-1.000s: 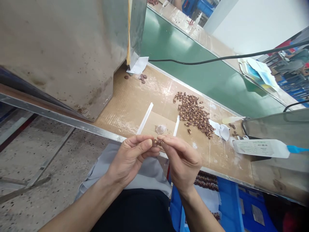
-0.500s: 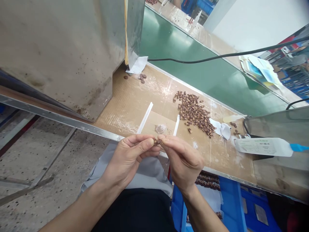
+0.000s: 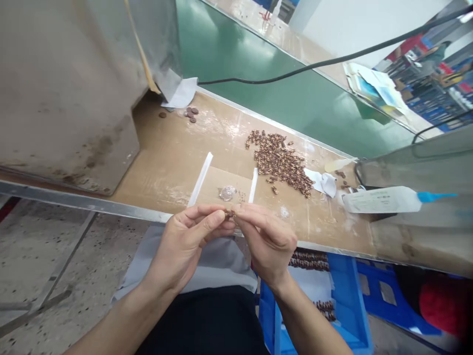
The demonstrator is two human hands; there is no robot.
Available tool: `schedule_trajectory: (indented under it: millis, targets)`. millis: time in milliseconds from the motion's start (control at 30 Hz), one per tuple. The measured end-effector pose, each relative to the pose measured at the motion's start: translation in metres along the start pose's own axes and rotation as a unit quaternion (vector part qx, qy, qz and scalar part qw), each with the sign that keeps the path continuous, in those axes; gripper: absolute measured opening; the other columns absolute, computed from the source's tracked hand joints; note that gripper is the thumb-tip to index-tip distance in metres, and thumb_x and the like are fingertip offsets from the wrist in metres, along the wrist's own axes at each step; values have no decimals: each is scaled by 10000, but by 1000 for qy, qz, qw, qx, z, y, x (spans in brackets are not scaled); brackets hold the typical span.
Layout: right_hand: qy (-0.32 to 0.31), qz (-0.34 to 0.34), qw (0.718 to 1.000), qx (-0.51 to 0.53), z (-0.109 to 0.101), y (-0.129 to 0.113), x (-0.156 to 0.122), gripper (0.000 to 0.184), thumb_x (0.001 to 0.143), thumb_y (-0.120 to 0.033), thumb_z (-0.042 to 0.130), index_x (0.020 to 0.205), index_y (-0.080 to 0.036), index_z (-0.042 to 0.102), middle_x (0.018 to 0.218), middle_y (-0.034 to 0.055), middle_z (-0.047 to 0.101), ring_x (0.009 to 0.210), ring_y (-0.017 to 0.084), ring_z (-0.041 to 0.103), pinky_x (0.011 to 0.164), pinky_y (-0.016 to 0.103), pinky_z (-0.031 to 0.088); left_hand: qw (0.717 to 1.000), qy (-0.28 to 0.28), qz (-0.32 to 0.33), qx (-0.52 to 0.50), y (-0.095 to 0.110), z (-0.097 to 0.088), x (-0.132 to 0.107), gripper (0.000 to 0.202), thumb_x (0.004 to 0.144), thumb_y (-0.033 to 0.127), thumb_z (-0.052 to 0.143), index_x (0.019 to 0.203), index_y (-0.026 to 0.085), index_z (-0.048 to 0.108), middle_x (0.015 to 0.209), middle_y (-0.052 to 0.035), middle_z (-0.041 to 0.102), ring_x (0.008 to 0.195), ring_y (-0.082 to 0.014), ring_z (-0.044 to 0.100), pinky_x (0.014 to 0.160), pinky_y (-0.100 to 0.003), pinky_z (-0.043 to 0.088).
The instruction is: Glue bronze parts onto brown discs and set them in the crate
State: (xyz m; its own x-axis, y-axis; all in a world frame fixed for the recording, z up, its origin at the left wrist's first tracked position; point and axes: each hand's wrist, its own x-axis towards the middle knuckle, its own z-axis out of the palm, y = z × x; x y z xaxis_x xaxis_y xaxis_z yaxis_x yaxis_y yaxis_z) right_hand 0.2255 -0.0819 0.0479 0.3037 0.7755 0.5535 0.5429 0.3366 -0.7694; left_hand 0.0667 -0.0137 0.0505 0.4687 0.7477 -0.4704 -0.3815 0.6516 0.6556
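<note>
Worktop (image 3: 166, 158): Covered with brown board; stretches across in front of both hands.
Blue crate (image 3: 343, 281): Sits below the near edge, to the right; contains rows of brown pieces with white sheets.
Heap of brown-gold pieces (image 3: 279, 160): Lies loose on the worktop, beyond the right hand and apart from it.
White bottle (image 3: 384, 200): Found at the right, with blue nozzle turned rightward; hard to tell if standing or lying.
Left hand (image 3: 181, 241): Pinches the small piece from the left, with thumb and fingers (image 3: 201, 211) closed narrow.
Right hand (image 3: 268, 241): Pinches the same piece from the right, equally narrow; exact contact partly hidden.
Clear lump (image 3: 227, 192): Rests on the worktop between two white strips, just beyond the fingertips.
Small piece (image 3: 229, 214): Held between both hands, close to the near edge, mostly covered. Probably very light, stiff and rather smooth, so may turn or slip; best to grip at opposite ends, gently, with fingertips only.
</note>
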Motion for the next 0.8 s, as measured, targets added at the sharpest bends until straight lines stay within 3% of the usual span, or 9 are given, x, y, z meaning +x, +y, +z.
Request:
schedule_trajectory:
  millis: [100, 200, 333, 400, 533, 800]
  targets:
    - [10, 23, 999, -30, -18, 6, -5, 286, 1039, -79, 813, 1196, -310, 877, 1136, 14, 895, 1060, 239, 873, 1005, 421, 740, 999, -17, -6, 45, -10, -1, 5, 374, 888, 410, 1000, 1180, 202, 896, 1094, -103, 910, 876, -231, 887, 867, -277, 737]
    - [38, 37, 993, -101, -54, 27, -9, 243, 1071, -135, 786, 1210, -314, 874, 1137, 19, 894, 1048, 241, 872, 977, 433, 748, 996, -14, 12, 82, -20, -8, 11, 458, 962, 483, 917, 1319, 206, 842, 1349, -141, 859, 976, -280, 891, 922, -352, 747]
    - [67, 25, 961, -268, -111, 71, -17, 185, 1105, -200, 750, 1214, -282, 875, 1125, 42, 893, 1037, 246, 861, 967, 437, 728, 991, 20, 61, 120, -25, -18, 15, 412, 1003, 494, 864, 1276, 187, 832, 1302, -139, 868, 1000, -281, 886, 970, -348, 726]
    - [56, 31, 944, -324, -128, 90, -22, 166, 1122, -224, 727, 1174, -266, 879, 1121, 52, 891, 1040, 248, 856, 981, 433, 713, 989, 25, 68, 128, -25, -20, 15, 396, 998, 495, 865, 1249, 190, 835, 1262, -128, 877, 995, -278, 885, 973, -343, 722]
    - [45, 33, 939, -340, -134, 111, -31, 170, 1136, -239, 711, 1158, -265, 878, 1121, 50, 892, 1041, 241, 856, 985, 412, 705, 989, 32, 59, 131, -24, -21, 16, 372, 982, 485, 877, 1222, 203, 845, 1232, -115, 883, 991, -280, 883, 973, -345, 723]
    - [48, 35, 935, -350, -132, 114, -36, 182, 1141, -257, 707, 1174, -283, 884, 1135, 46, 894, 1054, 248, 859, 998, 429, 711, 991, 59, 51, 111, -24, -19, 18, 326, 923, 449, 928, 1152, 223, 870, 1155, -89, 898, 920, -261, 882, 956, -343, 736]
